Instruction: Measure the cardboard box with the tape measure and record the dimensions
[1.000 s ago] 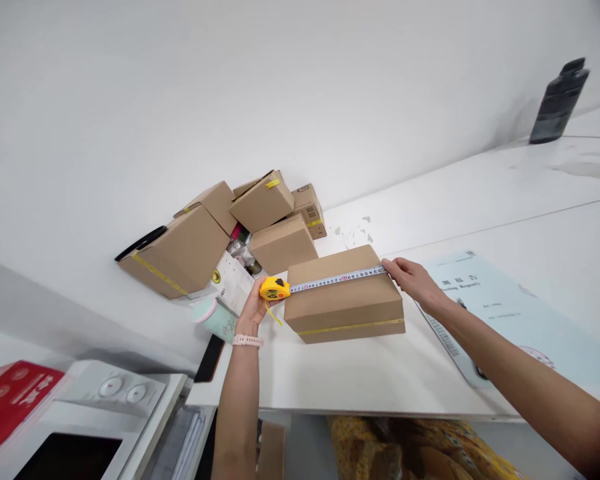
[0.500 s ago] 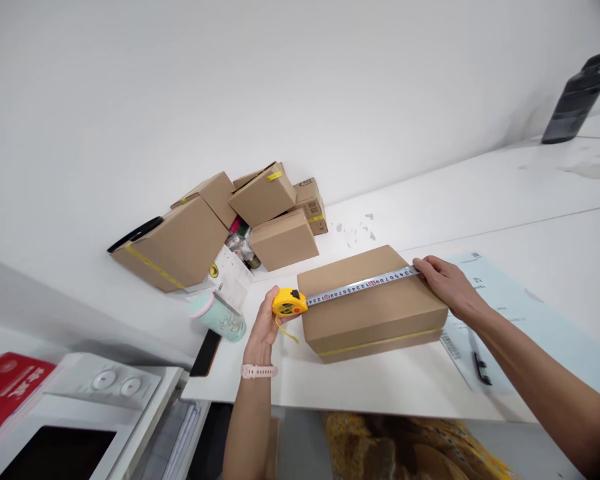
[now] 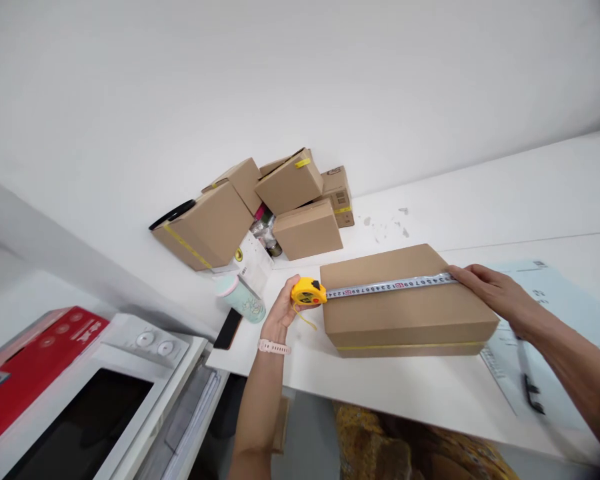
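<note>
A closed cardboard box [image 3: 405, 322] lies on the white table, with a yellow strip along its lower front side. Across its top runs the pulled-out metal blade [image 3: 380, 287] of a tape measure [image 3: 309, 292]. My left hand [image 3: 281, 308] is wrapped round the yellow case, just beyond the box's left edge; a yellow wrist cord dangles below it. At the other end, the fingers of my right hand [image 3: 485, 287] pinch the blade's tip against the box's right part. The very tip is hidden under those fingers.
Several cardboard boxes [image 3: 307, 230] are piled by the wall. A mint tumbler [image 3: 241, 300] stands left of my left hand, near a dark flat object [image 3: 228, 329]. A pale blue sheet [image 3: 555, 300] and a black pen [image 3: 531, 393] lie right. A white microwave [image 3: 87, 413] is lower left.
The camera view has swung left, so everything sits farther right in the picture. Both hands keep their hold on the tape measure, and the blade stays stretched over the box.
</note>
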Motion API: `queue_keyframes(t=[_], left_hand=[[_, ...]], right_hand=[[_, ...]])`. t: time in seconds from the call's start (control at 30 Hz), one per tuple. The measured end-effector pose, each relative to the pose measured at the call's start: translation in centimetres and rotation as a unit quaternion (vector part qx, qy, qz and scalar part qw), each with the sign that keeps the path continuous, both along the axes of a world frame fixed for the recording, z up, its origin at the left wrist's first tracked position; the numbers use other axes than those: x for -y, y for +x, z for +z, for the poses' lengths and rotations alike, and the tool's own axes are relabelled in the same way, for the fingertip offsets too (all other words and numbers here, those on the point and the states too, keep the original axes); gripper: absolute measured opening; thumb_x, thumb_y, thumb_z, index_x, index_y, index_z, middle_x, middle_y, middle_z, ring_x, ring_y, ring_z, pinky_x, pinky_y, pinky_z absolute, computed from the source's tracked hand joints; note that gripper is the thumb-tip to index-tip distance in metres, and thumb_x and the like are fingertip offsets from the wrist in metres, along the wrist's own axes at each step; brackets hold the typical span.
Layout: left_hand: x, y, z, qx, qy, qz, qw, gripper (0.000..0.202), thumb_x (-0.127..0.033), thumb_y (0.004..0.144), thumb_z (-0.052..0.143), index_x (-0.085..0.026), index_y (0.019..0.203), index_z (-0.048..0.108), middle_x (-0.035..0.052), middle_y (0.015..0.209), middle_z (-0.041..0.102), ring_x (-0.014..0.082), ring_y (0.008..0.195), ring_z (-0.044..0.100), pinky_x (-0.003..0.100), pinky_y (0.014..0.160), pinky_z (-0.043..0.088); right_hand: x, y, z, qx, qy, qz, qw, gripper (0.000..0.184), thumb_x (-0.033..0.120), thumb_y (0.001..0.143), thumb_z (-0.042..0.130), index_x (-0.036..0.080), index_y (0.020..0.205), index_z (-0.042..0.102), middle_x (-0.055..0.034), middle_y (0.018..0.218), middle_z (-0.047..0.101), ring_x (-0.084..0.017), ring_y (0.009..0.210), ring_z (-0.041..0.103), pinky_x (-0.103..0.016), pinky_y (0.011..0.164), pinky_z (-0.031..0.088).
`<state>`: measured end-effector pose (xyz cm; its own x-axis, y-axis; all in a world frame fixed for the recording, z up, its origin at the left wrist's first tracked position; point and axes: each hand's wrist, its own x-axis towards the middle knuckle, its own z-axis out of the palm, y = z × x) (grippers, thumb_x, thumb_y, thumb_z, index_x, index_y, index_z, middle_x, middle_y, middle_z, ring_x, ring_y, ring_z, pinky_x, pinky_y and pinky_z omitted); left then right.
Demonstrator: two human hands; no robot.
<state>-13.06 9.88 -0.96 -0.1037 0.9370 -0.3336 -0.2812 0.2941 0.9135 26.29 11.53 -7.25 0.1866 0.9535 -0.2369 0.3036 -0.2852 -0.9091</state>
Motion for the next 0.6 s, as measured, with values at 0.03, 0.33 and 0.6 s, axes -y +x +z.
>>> queue_keyframes(t=[0.03,0.33,0.6], left_hand=[[0.0,-0.2,0.0,-0.001,0.0,-0.001,1.0,0.028,-0.038,0.094,0.064,-0.012,0.086,0.073,0.0084,0.077,0.078,0.0205,0.069,0.075,0.032,0.068,0.065],[0.3,-2.0,-0.5,-0.016,0.0,-0.022,1.0,0.034,-0.043,0.094,0.063,-0.012,0.088,0.075,0.0134,0.085,0.08,0.0253,0.077,0.076,0.038,0.072,0.066],[-0.4,-2.4,-0.7,-0.039,0.008,-0.037,0.999,0.035,-0.044,0.095,0.063,-0.012,0.089,0.076,0.0136,0.087,0.079,0.0259,0.079,0.076,0.036,0.071,0.064]], right_hand=[[0.0,0.0,-0.1,0.006,-0.004,0.001,1.0,0.059,0.082,0.082,0.059,0.023,0.083,0.063,-0.0037,0.077,0.066,-0.023,0.074,0.058,-0.035,0.064,0.038],[-0.1,0.2,-0.7,0.027,0.023,0.02,0.999,0.056,0.079,0.085,0.058,0.024,0.081,0.067,-0.0069,0.078,0.069,-0.026,0.075,0.06,-0.037,0.063,0.041],[-0.6,0.1,-1.3,0.022,0.004,0.001,1.0,0.057,0.081,0.082,0.059,0.025,0.08,0.066,-0.0055,0.078,0.068,-0.026,0.076,0.06,-0.037,0.063,0.04]])
